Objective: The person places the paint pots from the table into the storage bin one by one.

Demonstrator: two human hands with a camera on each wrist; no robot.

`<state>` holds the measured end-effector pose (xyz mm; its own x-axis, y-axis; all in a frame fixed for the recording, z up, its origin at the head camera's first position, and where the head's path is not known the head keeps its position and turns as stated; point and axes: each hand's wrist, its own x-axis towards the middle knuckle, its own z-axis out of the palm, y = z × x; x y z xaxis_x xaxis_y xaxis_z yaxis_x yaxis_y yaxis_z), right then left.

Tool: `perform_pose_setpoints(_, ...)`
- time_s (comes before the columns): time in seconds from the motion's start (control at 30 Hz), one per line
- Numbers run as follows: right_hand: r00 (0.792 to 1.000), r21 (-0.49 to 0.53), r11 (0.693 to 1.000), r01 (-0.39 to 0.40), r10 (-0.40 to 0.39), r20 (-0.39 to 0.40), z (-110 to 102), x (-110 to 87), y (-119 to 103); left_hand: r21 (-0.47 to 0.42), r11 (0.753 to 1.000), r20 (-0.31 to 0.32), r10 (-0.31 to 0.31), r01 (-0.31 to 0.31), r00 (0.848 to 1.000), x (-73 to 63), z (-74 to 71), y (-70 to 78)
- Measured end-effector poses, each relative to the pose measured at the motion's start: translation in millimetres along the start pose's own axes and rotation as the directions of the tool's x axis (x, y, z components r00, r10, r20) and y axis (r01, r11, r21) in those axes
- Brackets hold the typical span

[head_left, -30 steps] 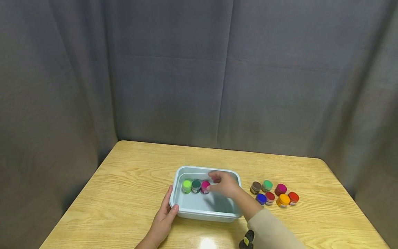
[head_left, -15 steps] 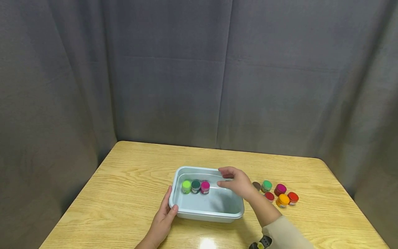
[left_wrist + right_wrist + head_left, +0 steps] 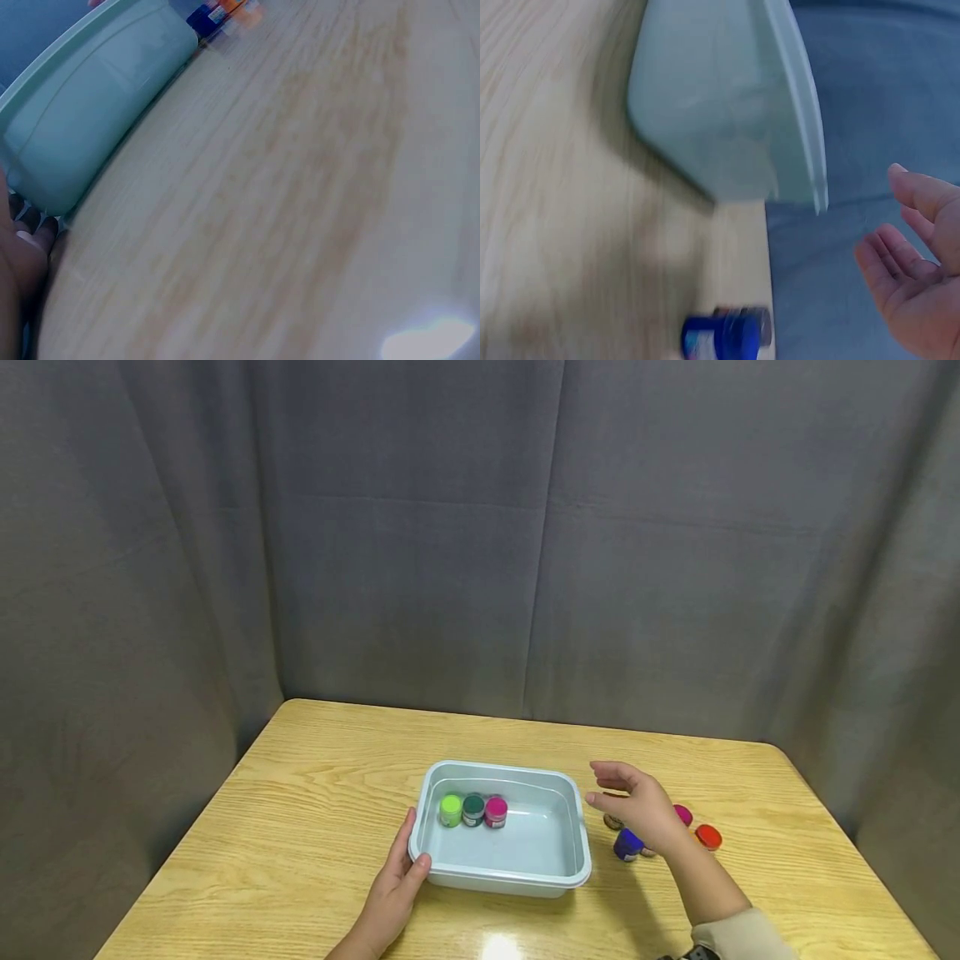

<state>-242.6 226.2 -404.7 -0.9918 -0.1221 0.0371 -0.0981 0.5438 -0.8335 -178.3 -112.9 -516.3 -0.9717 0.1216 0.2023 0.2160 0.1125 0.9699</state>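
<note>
A pale blue-green plastic tub (image 3: 498, 872) stands on the table. My left hand (image 3: 388, 889) holds its left end, thumb at the near corner and fingers along the side wall. Inside, a lime jar (image 3: 451, 811), a dark green jar (image 3: 473, 810) and a magenta jar (image 3: 496, 812) stand in a row. Right of the tub, my right hand (image 3: 637, 802) hovers with fingers apart and nothing between them; the right wrist view shows its palm. Beneath it are a blue jar (image 3: 627, 845) and a brown jar (image 3: 613, 821), partly covered. Other jars behind the hand are hidden.
A red-lidded jar (image 3: 708, 837) and a second magenta-lidded jar (image 3: 683, 815) show to the right of my wrist. The wooden table (image 3: 300, 827) ends at a grey curtain (image 3: 405, 610) behind.
My right hand has moved right, out of the tub and over the loose jars, which it now partly covers. The left hand, tub and three jars inside stay put.
</note>
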Motion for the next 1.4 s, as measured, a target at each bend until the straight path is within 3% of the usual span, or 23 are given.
perform_pose_setpoints(0.43, 0.996, -0.025, 0.997, -0.078, 0.076, -0.054, -43.7, -20.0, 44.4, -0.012, 1.000, 0.007, -0.008, 0.008, 1.000, 0.9, 0.4, -1.4)
perform_pose_setpoints(0.8, 0.977, -0.120, 0.979, -0.167, 0.148, -0.155, -77.0, -33.8, 80.0, -0.014, 1.000, 0.017, -0.017, 0.017, 1.000, 0.6, 0.0, 0.9)
perform_pose_setpoints(0.93, 0.972, -0.152, 0.968, -0.201, 0.177, -0.157, -82.6, -35.7, 91.3, -0.012, 1.000, 0.012, -0.012, 0.012, 1.000, 0.2, 0.3, 0.2)
perform_pose_setpoints(1.4, 0.947, -0.111, 0.942, -0.317, 0.307, -0.098, -90.2, -41.7, 130.8, -0.006, 1.000, 0.007, -0.007, 0.007, 1.000, 0.2, -0.2, -0.2)
